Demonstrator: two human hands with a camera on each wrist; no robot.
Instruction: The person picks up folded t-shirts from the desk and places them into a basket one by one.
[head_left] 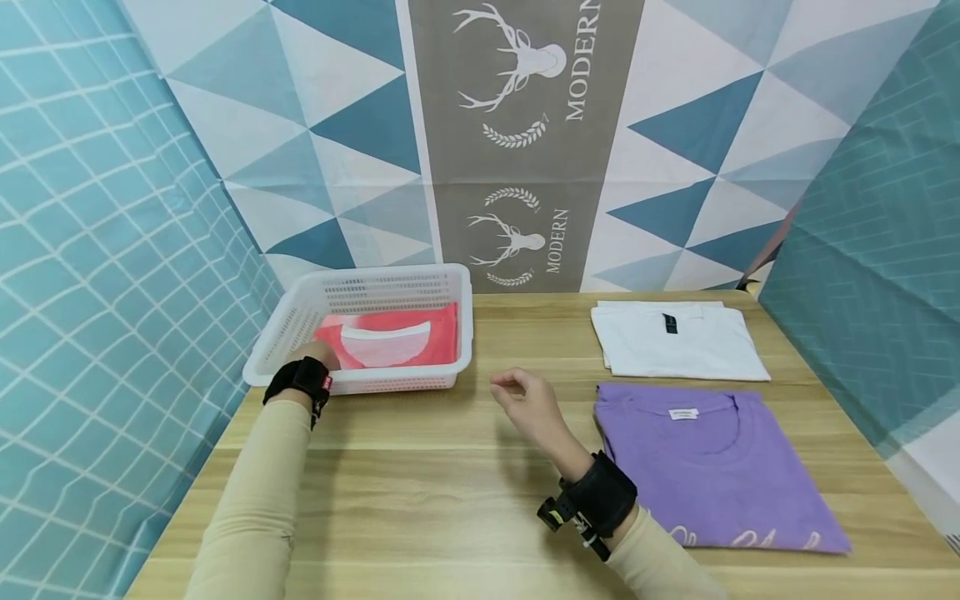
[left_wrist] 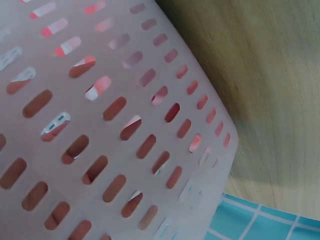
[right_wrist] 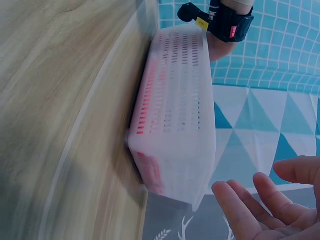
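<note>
My left hand (head_left: pixel 321 355) reaches over the near wall of a white plastic basket (head_left: pixel 397 379), at the left edge of a folded red garment (head_left: pixel 442 337) with a pale half-round neckline area. Its fingers are mostly hidden inside; the left wrist view shows only the slotted basket wall (left_wrist: pixel 115 150) with red cloth behind. My right hand (head_left: pixel 528 408) hovers over the table right of the basket, fingers loosely bent and apart from the thumb, holding nothing. In the right wrist view, this hand (right_wrist: pixel 280 210) is beside the basket's end.
A folded purple T-shirt (head_left: pixel 705 475) lies on the wooden table (head_left: pixel 420 500) at right, with printed lettering at its near edge. Behind it lies a folded white T-shirt (head_left: pixel 682 342). A patterned cloth wall (head_left: pixel 517 167) closes off the back; blue tiled sheeting (head_left: pixel 97 292) stands at left.
</note>
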